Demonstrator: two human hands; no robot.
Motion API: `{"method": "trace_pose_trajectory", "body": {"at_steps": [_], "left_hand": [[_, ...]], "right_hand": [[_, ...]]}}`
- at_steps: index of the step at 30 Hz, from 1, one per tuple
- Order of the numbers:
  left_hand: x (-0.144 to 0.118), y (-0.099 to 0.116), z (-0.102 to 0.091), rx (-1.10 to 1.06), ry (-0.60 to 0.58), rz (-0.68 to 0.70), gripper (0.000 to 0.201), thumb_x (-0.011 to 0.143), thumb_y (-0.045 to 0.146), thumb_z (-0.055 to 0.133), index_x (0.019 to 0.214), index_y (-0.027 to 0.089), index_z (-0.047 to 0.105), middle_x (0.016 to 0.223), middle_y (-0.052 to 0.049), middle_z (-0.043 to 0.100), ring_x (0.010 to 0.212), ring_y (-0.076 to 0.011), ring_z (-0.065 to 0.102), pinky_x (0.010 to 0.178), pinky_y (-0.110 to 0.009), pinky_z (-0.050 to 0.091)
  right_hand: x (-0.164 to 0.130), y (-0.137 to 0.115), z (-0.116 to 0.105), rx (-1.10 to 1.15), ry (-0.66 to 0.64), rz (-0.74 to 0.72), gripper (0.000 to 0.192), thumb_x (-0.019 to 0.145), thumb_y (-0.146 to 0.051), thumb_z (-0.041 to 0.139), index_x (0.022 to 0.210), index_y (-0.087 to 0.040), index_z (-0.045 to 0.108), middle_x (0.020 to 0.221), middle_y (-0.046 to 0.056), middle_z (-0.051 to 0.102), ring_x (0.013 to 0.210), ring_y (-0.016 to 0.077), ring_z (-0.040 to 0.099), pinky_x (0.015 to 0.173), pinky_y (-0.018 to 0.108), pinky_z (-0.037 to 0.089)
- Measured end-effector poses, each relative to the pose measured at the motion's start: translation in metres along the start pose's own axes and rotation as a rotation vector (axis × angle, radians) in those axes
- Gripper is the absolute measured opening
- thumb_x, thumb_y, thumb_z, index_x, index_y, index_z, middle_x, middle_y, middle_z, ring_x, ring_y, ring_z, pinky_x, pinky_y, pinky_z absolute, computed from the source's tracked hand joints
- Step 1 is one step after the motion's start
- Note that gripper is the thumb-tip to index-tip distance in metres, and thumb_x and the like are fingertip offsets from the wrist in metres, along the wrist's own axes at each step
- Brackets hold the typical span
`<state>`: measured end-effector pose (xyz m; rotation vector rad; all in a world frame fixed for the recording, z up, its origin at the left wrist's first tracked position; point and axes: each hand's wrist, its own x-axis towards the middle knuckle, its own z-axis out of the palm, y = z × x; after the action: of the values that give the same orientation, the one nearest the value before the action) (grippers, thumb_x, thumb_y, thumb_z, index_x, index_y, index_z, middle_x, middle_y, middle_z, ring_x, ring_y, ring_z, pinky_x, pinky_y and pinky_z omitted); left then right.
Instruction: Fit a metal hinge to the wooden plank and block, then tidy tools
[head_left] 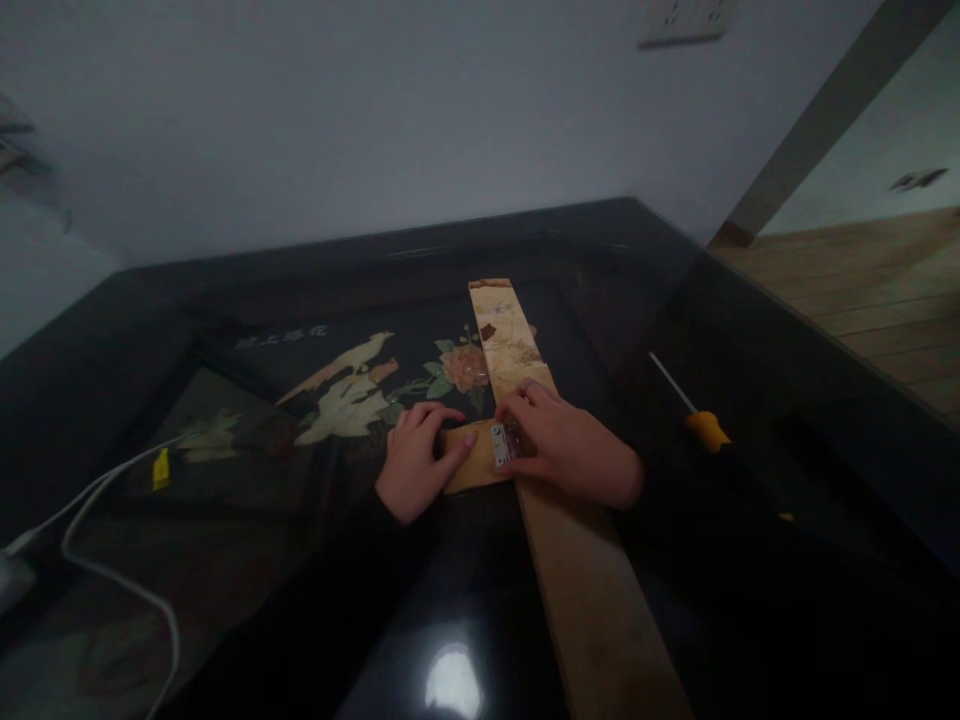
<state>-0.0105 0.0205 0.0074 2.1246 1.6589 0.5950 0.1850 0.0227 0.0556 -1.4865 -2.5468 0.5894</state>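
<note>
A long wooden board [600, 610] lies lengthwise on the dark glossy table, its far end rough and chipped. Against its left edge sits a short wooden piece [476, 472], forming a side arm. A small silver metal hinge [500, 447] rests across the spot where the two pieces meet. My right hand [574, 448] pinches this hinge between thumb and fingers, which hide part of it. From the left, my left hand [421, 458] grips the short piece, thumb on top and fingers along its far edge.
A screwdriver [705, 428] with a yellow handle lies right of the board. White cables [120, 575] with a yellow tag [160, 468] run along the left. The table [525, 225] has a bird-and-flower picture and stands against a pale wall [375, 120] with a socket [686, 20].
</note>
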Motion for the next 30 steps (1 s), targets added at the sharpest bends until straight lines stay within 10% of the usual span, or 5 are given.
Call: {"method": "trace_pose_trajectory", "body": {"at_steps": [9,17,22,30], "left_hand": [[0.005,-0.003,-0.004,-0.041,-0.082,-0.013,0.031,0.073,0.047,0.058,0.086,0.019,0.06,0.094,-0.005,0.053,0.094,-0.0232,0.048,0.085,-0.038,0.037],[0.008,0.006,-0.017,-0.618,-0.241,-0.256,0.03,0.067,0.039,0.064,0.082,0.016,0.051,0.073,0.001,0.054,0.064,-0.0129,0.051,0.056,-0.023,0.04],[0.001,0.012,-0.005,-0.967,-0.199,-0.412,0.039,0.061,0.033,0.07,0.088,0.016,0.048,0.077,0.001,0.056,0.068,-0.0129,0.055,0.06,-0.024,0.043],[-0.005,0.011,0.003,-0.946,-0.134,-0.419,0.04,0.062,0.031,0.07,0.092,0.015,0.049,0.078,0.0,0.056,0.07,-0.0132,0.055,0.062,-0.024,0.044]], "right_hand": [[0.0,0.004,0.003,0.017,-0.006,-0.018,0.043,0.07,-0.041,0.063,0.105,-0.02,0.049,0.107,0.005,0.046,0.103,0.0181,0.048,0.088,0.034,0.044],[0.001,0.008,0.004,0.093,-0.016,-0.029,0.043,0.069,-0.039,0.065,0.105,-0.02,0.049,0.108,0.005,0.046,0.1,0.0159,0.05,0.088,0.029,0.041],[0.003,0.011,0.004,0.07,-0.012,-0.032,0.043,0.07,-0.04,0.063,0.104,-0.019,0.049,0.108,0.005,0.045,0.098,0.0172,0.05,0.085,0.031,0.042],[0.004,0.012,0.006,0.05,-0.014,-0.051,0.043,0.07,-0.046,0.062,0.101,-0.019,0.05,0.106,0.005,0.045,0.094,0.0166,0.05,0.083,0.031,0.043]]}}
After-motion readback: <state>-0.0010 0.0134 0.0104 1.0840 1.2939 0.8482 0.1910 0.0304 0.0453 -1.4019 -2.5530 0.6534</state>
